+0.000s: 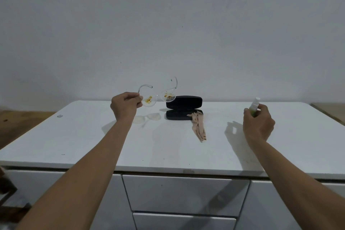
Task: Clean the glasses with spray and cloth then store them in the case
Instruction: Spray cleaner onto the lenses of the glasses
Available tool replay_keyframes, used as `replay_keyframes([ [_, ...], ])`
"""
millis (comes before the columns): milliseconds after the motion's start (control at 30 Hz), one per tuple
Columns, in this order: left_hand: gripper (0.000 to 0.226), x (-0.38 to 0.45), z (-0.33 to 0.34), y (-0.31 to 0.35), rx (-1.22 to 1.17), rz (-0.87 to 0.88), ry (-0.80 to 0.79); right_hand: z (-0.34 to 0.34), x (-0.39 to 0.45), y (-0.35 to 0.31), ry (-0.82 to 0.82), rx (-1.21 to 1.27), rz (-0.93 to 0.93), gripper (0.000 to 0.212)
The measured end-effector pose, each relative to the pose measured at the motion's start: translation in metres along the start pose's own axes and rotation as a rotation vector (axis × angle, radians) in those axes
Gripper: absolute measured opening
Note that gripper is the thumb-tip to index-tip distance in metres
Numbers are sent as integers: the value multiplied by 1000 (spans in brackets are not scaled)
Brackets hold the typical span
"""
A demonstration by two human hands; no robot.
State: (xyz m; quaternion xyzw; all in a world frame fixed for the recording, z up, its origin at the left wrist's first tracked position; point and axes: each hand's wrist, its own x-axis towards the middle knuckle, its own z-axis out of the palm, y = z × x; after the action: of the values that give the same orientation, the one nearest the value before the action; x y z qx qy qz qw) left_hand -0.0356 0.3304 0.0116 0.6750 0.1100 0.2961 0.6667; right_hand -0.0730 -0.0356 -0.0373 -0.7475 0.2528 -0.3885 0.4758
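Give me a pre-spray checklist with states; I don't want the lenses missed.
1. Glasses held up by left hand, gripping the lens rim: ok.
2. Bottle gripped in right hand: ok.
3. Nozzle aimed at the lenses: cannot tell; the bottle is off to the right, well apart from the glasses.
4. Lenses still dirty, orange spots on both: ok to spray.
5. Cloth within reach, lying against the case: ok.
6. Case open: ok.

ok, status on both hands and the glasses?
Left hand pinches clear-framed glasses, orange smears on both lenses. Right hand grips small green spray bottle. Beige cloth beside open black case. Nothing between.
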Motion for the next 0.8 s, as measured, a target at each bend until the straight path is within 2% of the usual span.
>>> replay_keyframes([
  [467,14,-9,6,1,-18,12,-25,-19,7,10,112,142,78,25],
  [633,14,-8,5,1,-20,1,-22,-24,9,14,159,107,75,28],
  [800,13,-10,5,0,-25,0,-29,-27,10,20,119,41,102,28],
])
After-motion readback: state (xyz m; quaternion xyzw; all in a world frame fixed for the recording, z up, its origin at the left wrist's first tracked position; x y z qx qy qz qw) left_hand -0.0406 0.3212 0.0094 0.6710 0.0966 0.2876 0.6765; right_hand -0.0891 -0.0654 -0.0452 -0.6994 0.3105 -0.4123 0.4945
